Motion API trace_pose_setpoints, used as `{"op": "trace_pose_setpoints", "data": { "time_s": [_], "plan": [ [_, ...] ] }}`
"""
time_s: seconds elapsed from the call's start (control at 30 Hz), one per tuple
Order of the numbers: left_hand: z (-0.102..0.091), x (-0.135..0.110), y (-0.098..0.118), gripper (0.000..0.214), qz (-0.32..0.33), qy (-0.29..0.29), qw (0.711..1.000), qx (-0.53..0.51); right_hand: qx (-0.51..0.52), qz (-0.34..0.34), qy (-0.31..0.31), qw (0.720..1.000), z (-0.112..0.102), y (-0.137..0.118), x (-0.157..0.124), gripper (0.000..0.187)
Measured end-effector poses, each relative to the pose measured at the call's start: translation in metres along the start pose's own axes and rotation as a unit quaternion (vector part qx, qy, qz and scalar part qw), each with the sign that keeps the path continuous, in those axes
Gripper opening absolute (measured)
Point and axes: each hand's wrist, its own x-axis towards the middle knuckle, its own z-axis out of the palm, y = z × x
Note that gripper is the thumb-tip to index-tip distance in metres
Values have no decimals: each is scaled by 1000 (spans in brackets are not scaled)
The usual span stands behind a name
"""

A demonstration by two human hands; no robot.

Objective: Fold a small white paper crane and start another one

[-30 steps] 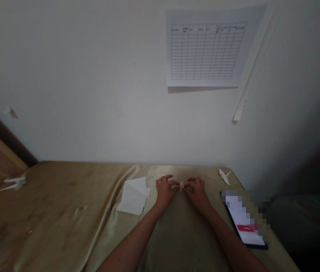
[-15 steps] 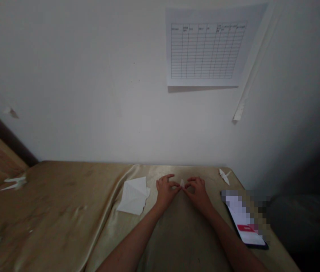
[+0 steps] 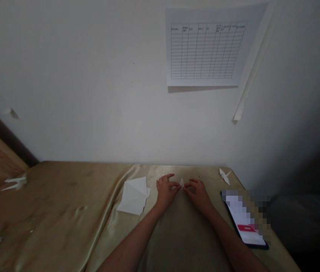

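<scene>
Between my two hands a small folded piece of white paper (image 3: 182, 183) is held just above the gold cloth. My left hand (image 3: 166, 189) pinches its left side between thumb and forefinger, with the other fingers raised and bent. From the right, my right hand (image 3: 196, 190) pinches the opposite side in the same way. The paper's lower part is partly hidden by the fingertips, and its exact shape is too small to tell. Left of my left hand lies a creased white sheet (image 3: 133, 195) with one torn edge.
A folded paper bird (image 3: 225, 176) lies at the back right corner, above a phone (image 3: 245, 223) with a lit screen. More folded paper birds (image 3: 15, 183) lie on the left. The gold cloth (image 3: 63, 204) covers the table up to the wall, where a printed table sheet (image 3: 205, 53) hangs.
My right hand's fingers have shifted slightly at the folded paper, which now shows a more pointed top. My left hand and the other things stay where they were.
</scene>
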Motion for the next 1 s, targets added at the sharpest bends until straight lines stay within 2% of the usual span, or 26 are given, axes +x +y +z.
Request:
{"op": "trace_pose_setpoints", "data": {
  "time_s": [0.17,0.37,0.7,1.0],
  "plan": [
    [1,1,-1,14,14,-15,1000,5,-13,10,11,1000,0,2,1,14],
    [4,-3,-3,22,30,1,999,11,-14,5,1,1000,2,5,1,14],
    [-2,-4,5,12,2,-14,1000,-5,-13,6,23,1000,2,0,0,15],
    [-3,-5,9,6,-17,-3,1000,7,-7,15,21,1000,1,-7,0,16]
  ]
}}
